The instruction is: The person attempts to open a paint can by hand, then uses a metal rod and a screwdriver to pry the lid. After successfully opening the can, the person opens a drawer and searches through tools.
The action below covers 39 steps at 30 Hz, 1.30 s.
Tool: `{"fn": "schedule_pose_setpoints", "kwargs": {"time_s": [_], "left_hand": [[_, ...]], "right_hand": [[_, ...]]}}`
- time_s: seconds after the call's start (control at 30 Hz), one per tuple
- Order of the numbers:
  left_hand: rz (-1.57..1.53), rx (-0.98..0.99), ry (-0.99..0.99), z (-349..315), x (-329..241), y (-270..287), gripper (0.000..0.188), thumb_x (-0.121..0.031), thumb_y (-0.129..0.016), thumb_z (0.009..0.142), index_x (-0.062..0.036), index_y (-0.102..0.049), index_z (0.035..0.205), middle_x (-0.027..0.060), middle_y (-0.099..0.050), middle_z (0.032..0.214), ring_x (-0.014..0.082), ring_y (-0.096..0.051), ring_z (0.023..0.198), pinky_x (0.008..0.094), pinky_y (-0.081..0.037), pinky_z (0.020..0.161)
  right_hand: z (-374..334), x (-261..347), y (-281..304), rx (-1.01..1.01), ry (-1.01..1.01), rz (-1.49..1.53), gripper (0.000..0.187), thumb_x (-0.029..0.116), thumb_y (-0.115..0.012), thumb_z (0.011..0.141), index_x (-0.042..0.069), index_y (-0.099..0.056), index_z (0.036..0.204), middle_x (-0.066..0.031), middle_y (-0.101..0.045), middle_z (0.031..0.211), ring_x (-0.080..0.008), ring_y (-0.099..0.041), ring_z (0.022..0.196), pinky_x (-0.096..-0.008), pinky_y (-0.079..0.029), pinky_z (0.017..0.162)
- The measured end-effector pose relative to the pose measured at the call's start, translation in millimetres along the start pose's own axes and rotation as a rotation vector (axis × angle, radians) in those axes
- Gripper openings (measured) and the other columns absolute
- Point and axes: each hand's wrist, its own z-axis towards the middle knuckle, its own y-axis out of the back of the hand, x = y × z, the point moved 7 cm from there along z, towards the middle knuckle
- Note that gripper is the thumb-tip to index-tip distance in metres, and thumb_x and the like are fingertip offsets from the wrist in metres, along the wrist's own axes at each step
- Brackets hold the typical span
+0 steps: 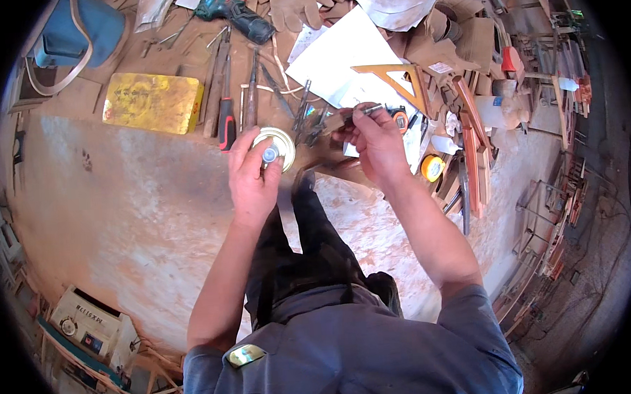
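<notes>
My left hand (250, 173) is closed around a round, gold-rimmed disc (285, 143) with a grey hub at its middle, held in front of the workbench edge. To its right, my right hand (378, 141) pinches a small dark metal piece (373, 109) between thumb and fingers; its exact kind is too small to tell. Just beyond the left hand lies a red-and-black-handled screwdriver (226, 123). Several dark drill bits (302, 109) lie on the bench between the hands. An orange tape measure (399, 120) sits beside the right hand.
A yellow box (149, 102) and a blue bucket (86, 34) stand at the far left. Farther back are a cordless drill (234, 16) and a work glove (297, 8). An orange set square (418, 87) lies over white papers. Wood strips (473, 165) crowd the right; a machine (89, 326) stands lower left.
</notes>
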Motion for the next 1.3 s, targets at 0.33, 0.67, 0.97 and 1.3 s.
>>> {"fn": "schedule_pose_setpoints", "kwargs": {"time_s": [0.33, 0.67, 0.97, 1.3], "left_hand": [[0.025, 0.019, -0.025, 0.2, 2.7, -1.4, 0.032, -0.002, -0.07, 0.082, -0.0025, -0.066, 0.113, 0.0156, -0.057, 0.132, 0.0345, -0.055, 0.122, 0.0416, -0.046, 0.103], [0.005, 0.028, 0.005, -3.3, 8.8, -6.1, 0.032, -0.003, -0.068, 0.085, -0.0024, -0.064, 0.117, 0.0171, -0.054, 0.135, 0.0348, -0.055, 0.123, 0.0412, -0.045, 0.103], [0.054, 0.075, -0.009, -2.5, 9.3, -6.5, 0.035, -0.003, -0.066, 0.086, -0.0026, -0.062, 0.121, 0.0178, -0.052, 0.136, 0.035, -0.053, 0.124, 0.0413, -0.044, 0.104], [0.061, 0.073, -0.048, -2.7, 12.8, -7.4, 0.034, -0.006, -0.067, 0.087, -0.0021, -0.062, 0.12, 0.0183, -0.051, 0.136, 0.0354, -0.053, 0.123, 0.0413, -0.043, 0.105]], "right_hand": [[1.8, -15.2, 10.3, -0.042, -0.144, -0.028, 0.011, 0.014, -0.05, 0.103, 0.004, -0.055, 0.105, -0.0137, -0.068, 0.109, -0.0221, -0.068, 0.087, -0.0359, -0.058, 0.078], [27.1, -15.1, -14.7, 0.082, 0.234, -1.637, 0.021, 0.02, -0.058, 0.096, -0.001, -0.056, 0.1, -0.0215, -0.07, 0.091, -0.0361, -0.07, 0.083, -0.0461, -0.055, 0.074], [65.2, -32.1, 9.5, -0.036, -0.034, -1.719, 0.026, 0.023, -0.057, 0.096, -0.003, -0.058, 0.103, -0.0243, -0.069, 0.092, -0.0397, -0.068, 0.093, -0.0484, -0.054, 0.082], [64.5, -31.8, -0.5, 0.128, 0.171, -1.787, 0.017, 0.018, -0.055, 0.093, 0.011, -0.068, 0.099, -0.0155, -0.068, 0.1, -0.036, -0.067, 0.095, -0.045, -0.054, 0.083]]}}
